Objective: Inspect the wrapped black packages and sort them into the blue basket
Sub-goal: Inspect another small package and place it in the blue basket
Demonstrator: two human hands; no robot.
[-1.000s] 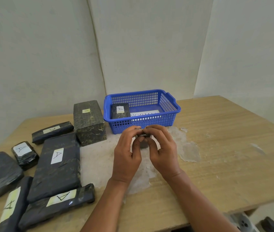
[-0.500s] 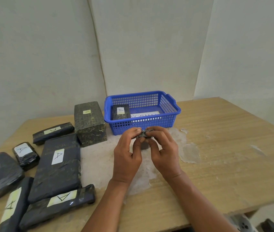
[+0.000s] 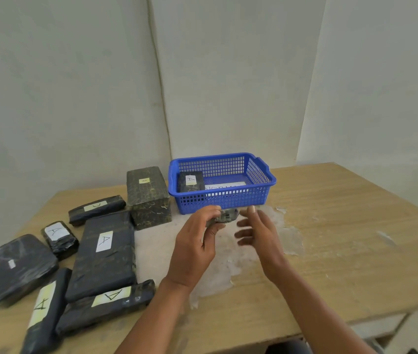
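Head view | left hand pinches a small wrapped black package in curled fingertips, just in front of the blue basket | right hand beside it, fingers loose and spread, holding nothing | one labelled package lies in the basket's left end | more black packages lie on the wooden table at left

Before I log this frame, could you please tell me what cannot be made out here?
Head view only:
- Small package: label side hidden by the left hand.
- White paper in the blue basket: writing cut off by the basket wall.
- Label on the rounded package: too small and blurred to read.
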